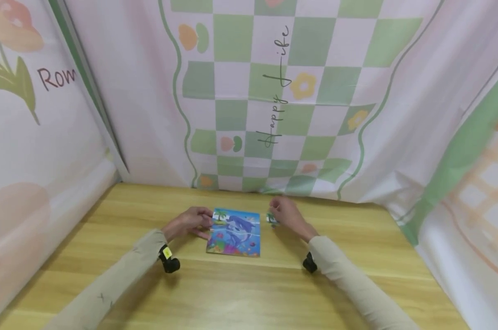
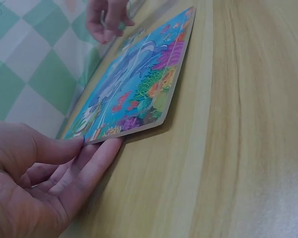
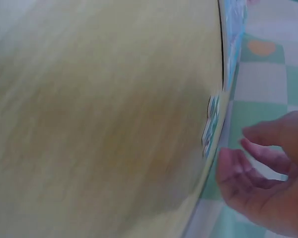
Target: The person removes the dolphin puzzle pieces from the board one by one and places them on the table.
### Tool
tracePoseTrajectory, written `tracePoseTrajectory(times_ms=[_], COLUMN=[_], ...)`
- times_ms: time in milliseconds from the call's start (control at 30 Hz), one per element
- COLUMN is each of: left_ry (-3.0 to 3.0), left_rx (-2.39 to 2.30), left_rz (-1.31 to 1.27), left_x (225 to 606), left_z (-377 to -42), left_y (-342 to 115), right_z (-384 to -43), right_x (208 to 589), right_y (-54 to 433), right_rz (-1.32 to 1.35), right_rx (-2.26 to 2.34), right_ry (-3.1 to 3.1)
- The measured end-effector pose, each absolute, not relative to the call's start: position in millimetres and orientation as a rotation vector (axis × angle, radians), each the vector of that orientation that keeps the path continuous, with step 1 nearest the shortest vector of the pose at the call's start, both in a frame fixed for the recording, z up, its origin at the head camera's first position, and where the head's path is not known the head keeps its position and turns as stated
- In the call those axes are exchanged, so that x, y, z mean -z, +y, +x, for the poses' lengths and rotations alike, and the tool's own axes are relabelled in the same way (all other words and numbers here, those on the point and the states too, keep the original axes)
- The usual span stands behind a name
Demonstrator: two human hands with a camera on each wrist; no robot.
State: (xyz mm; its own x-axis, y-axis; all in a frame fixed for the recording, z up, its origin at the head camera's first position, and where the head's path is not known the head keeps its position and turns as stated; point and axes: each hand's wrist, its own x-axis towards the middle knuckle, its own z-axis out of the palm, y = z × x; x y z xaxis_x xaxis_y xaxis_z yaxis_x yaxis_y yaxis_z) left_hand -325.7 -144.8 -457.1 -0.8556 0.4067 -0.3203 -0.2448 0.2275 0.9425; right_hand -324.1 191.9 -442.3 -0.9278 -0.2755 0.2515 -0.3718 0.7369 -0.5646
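A square dolphin puzzle board (image 1: 234,233) in bright blue sea colours lies on the wooden table. My left hand (image 1: 194,222) pinches its left edge; in the left wrist view the thumb (image 2: 64,150) is at the top edge and fingers reach underneath, with that edge a little raised. Just right of the board, a small puzzle piece (image 1: 271,219) with a palm tree lies on the table, partly covered by my right hand (image 1: 287,214). In the right wrist view, the right hand's loosely bent fingers (image 3: 233,171) are apart from the piece (image 3: 211,125) and hold nothing.
The table (image 1: 216,293) has a wood-grain top. A checkered green and white curtain (image 1: 269,137) hangs along its back edge, close behind the right hand. Printed cloth walls (image 1: 46,151) stand at both sides.
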Motion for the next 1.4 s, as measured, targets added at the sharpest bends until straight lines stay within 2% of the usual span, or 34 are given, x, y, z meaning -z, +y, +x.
tracePoseTrajectory(times_ms=[767, 1033, 1400], left_ry=[2.025, 2.032, 2.083], left_rx=[-1.675, -1.666, -1.646], left_rz=[0.073, 0.093, 0.153], left_x=[458.1, 460.1, 455.8], left_z=[-324.8, -327.4, -321.5], left_y=[-144.0, -142.6, -135.8], right_z=[-318.4, -315.5, -319.0], right_x=[435.7, 447.6, 446.9], right_y=[110.0, 90.9, 90.0], right_rz=[0.756, 0.585, 0.566], right_rx=[-1.065, -0.945, -1.026], right_ry=[-2.865, -2.945, -2.982])
